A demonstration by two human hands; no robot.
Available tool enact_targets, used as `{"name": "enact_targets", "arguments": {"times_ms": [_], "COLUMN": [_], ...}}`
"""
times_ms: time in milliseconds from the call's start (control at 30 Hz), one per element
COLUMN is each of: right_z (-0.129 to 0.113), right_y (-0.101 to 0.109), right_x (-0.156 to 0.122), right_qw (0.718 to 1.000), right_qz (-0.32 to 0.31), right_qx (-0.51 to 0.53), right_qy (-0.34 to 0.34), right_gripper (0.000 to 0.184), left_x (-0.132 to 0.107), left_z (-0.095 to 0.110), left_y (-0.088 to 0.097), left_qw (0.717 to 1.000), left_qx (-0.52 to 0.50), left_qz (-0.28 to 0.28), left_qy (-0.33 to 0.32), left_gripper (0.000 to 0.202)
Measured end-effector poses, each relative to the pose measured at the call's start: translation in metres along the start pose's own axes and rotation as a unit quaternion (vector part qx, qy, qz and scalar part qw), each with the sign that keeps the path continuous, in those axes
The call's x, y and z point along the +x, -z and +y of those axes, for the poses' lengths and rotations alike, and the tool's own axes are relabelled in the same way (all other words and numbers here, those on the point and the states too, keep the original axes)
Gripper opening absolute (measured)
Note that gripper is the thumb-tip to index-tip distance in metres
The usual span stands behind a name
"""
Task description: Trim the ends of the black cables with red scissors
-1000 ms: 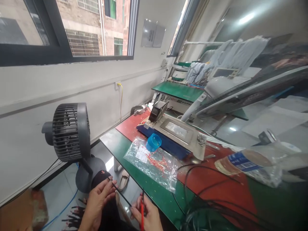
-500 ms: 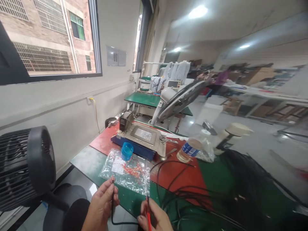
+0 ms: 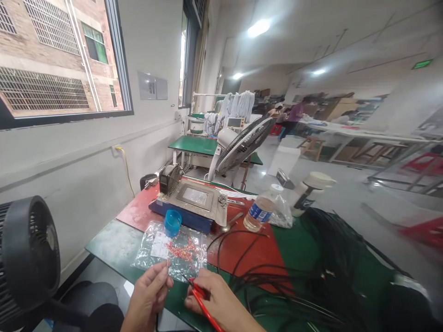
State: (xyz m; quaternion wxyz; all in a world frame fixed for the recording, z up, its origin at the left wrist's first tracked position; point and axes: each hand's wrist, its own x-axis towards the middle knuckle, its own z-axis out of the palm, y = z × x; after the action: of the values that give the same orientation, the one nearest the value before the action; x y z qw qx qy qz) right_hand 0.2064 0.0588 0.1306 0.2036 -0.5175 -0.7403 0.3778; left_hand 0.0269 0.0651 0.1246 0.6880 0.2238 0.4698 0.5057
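My left hand (image 3: 152, 286) is closed, its thumb and fingers pinching the end of a black cable (image 3: 157, 321). Short bare wire ends (image 3: 168, 262) stick up above the fingertips. In my right hand (image 3: 212, 290) is a pair of red-handled pliers (image 3: 204, 306), its dark, narrow tip pointing up and left toward the wire ends, a little apart from them. Beyond both hands, a clear plastic bag (image 3: 145, 251) lies flat on the bench with many small red and orange bits (image 3: 183, 249) on it. A blue round cup (image 3: 172, 223) stands at the bag's far edge.
Behind the bag sits a blue-sided hot-plate-like device (image 3: 194, 223). A spoon (image 3: 228, 226) and a labelled bottle (image 3: 258, 214) are to its right. Black cables (image 3: 325, 249) pile up on the right. A black fan (image 3: 29, 263) stands at the left, a grey fan (image 3: 242, 145) beyond the bench.
My right hand has moved up and closer to my left hand, turning the red-handled pliers so the tip angles toward the wire ends. The camera view has shifted to the right.
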Motion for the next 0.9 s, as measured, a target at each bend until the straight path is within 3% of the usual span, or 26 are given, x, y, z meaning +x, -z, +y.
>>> {"name": "enact_targets", "arguments": {"times_ms": [333,633,900], "right_z": [0.008,0.003,0.006], "right_y": [-0.006,-0.001,0.004], "right_x": [0.014,0.021,0.024], "right_qw": [1.0,0.999,0.998], "right_qz": [-0.003,0.01,-0.003], "right_qx": [-0.012,-0.041,-0.059], "right_qy": [0.021,-0.008,-0.019], "right_gripper": [0.049,0.052,0.051], "left_x": [0.012,0.01,0.018], "left_z": [-0.003,0.002,0.006], "left_y": [-0.001,-0.005,0.002], "left_qw": [0.997,0.995,0.981], "left_qx": [0.069,0.09,0.187], "left_qz": [-0.013,-0.022,-0.044], "left_qy": [0.025,0.027,0.027], "left_gripper": [0.036,0.035,0.034]}}
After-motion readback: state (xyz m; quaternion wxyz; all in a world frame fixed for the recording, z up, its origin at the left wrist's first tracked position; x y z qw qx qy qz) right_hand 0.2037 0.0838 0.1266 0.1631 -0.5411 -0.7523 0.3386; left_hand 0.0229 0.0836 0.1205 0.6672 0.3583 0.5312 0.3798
